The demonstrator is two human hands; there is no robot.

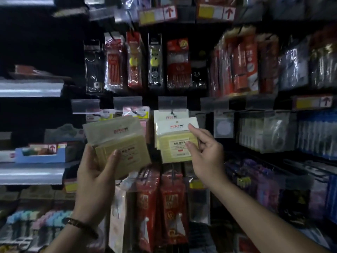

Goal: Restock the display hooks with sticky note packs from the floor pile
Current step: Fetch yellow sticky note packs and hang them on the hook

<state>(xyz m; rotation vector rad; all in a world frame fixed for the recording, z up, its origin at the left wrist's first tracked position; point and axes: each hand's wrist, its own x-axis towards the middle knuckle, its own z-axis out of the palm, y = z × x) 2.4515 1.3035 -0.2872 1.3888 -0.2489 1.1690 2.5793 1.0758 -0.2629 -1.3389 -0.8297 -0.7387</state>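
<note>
A person stands before a dim stationery display, both arms raised toward its middle row. A stack of sticky note packs [118,141] sits just left of the frame's centre: pale yellow pads in clear sleeves, each with a white header card bearing a red logo and a white label with a small red mark on the front. The stack tilts with its tops leaning left.

The left hand [96,172] grips this stack from below, fingers curled behind it and the thumb laid across the front label. A brown bracelet [80,224] circles that wrist at lower left.

At the centre of the frame, a single pack [175,141] of the same kind sits in front of a hung pack [170,115] on a black hook [172,112]. The right hand [206,152] pinches the single pack at its right edge, index finger stretched up to the header's corner, thumb on the front label, the other fingers curled behind. Whether this pack's hole is on the hook cannot be told.

Pen packs [133,61] in red and black hang across the upper middle, below price tags [169,12] with red arrows. Red packs [164,198] hang under the hands, and a blue tray [40,154] sits on a shelf at the left.
</note>
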